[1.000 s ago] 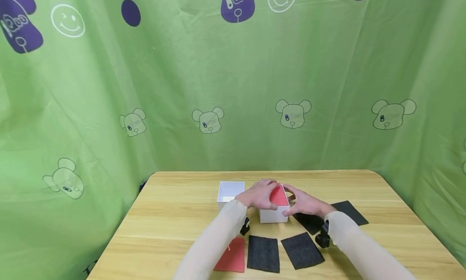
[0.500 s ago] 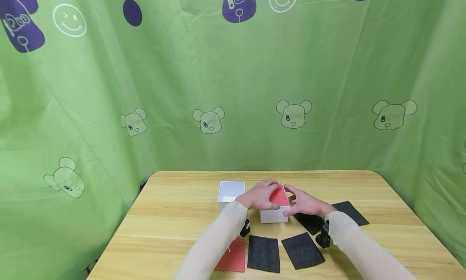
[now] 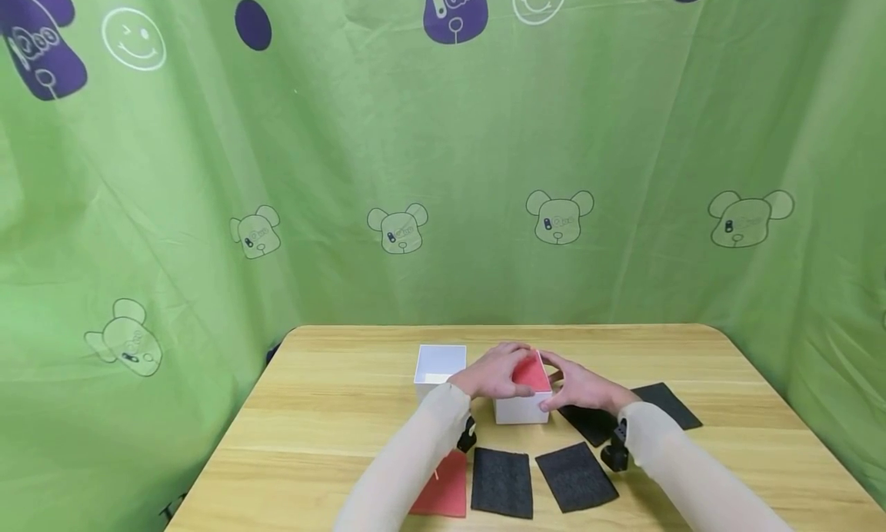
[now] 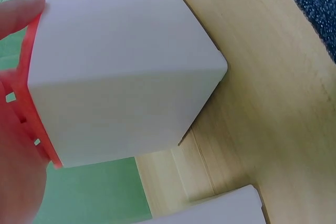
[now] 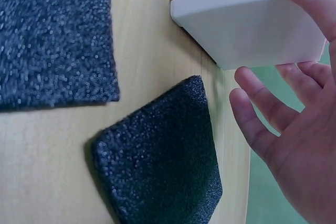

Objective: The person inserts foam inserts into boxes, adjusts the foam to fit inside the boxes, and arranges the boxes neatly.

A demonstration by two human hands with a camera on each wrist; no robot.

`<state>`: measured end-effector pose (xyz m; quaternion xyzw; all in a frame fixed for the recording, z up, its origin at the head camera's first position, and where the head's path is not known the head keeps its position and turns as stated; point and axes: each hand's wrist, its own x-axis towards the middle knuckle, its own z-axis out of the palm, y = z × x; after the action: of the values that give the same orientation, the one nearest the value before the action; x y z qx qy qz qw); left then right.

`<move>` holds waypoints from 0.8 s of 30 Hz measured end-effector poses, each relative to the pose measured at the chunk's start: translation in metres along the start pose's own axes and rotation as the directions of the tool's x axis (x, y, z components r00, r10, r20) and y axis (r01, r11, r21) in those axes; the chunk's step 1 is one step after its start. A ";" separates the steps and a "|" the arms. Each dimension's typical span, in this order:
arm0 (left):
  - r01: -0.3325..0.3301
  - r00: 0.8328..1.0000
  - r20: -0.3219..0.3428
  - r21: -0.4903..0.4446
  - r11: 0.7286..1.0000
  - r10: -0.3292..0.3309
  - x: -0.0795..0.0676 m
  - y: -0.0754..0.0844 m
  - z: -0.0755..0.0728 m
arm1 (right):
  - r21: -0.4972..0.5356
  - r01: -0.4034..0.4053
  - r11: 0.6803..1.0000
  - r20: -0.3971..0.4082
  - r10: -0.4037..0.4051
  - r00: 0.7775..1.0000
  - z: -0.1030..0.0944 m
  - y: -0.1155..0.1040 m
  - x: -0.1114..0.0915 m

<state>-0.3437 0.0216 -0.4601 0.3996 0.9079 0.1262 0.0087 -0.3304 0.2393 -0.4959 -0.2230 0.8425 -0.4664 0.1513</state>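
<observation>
A white box (image 3: 521,410) stands on the table with a red square (image 3: 530,372) at its top. My left hand (image 3: 490,372) lies over the top's left part, fingers toward the far edge and thumb near the front edge. In the left wrist view, the left thumb (image 4: 21,15) touches the red edge above the box's white wall (image 4: 121,114). My right hand (image 3: 580,386) holds the box's right side, thumb on the front face and fingers spread toward the back. The right wrist view shows that hand (image 5: 304,129) beside the white wall, two fingers hanging free.
Left of the box is a second white box (image 3: 440,359) with an open top. A red square (image 3: 448,495) and two black felt-like squares (image 3: 501,482) (image 3: 577,477) lie in front. More black pieces (image 3: 666,403) lie to the right. A green curtain (image 3: 471,286) hangs behind the table (image 3: 298,424).
</observation>
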 end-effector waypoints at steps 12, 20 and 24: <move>-0.028 1.000 -0.002 -0.014 1.000 0.028 -0.002 -0.001 0.005 | -0.007 0.008 1.000 0.007 -0.008 1.000 -0.001 0.002 0.000; -0.044 0.999 -0.023 0.007 0.999 0.044 -0.001 -0.001 0.005 | -0.032 0.021 0.999 0.000 -0.021 1.000 -0.002 0.001 0.001; -0.033 0.999 -0.025 0.006 0.999 0.033 -0.002 0.000 0.005 | -0.017 0.018 1.000 0.005 -0.018 1.000 -0.001 0.001 0.000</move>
<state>-0.3414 0.0217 -0.4653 0.4129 0.9016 0.1289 -0.0057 -0.3315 0.2404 -0.4967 -0.2327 0.8441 -0.4600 0.1472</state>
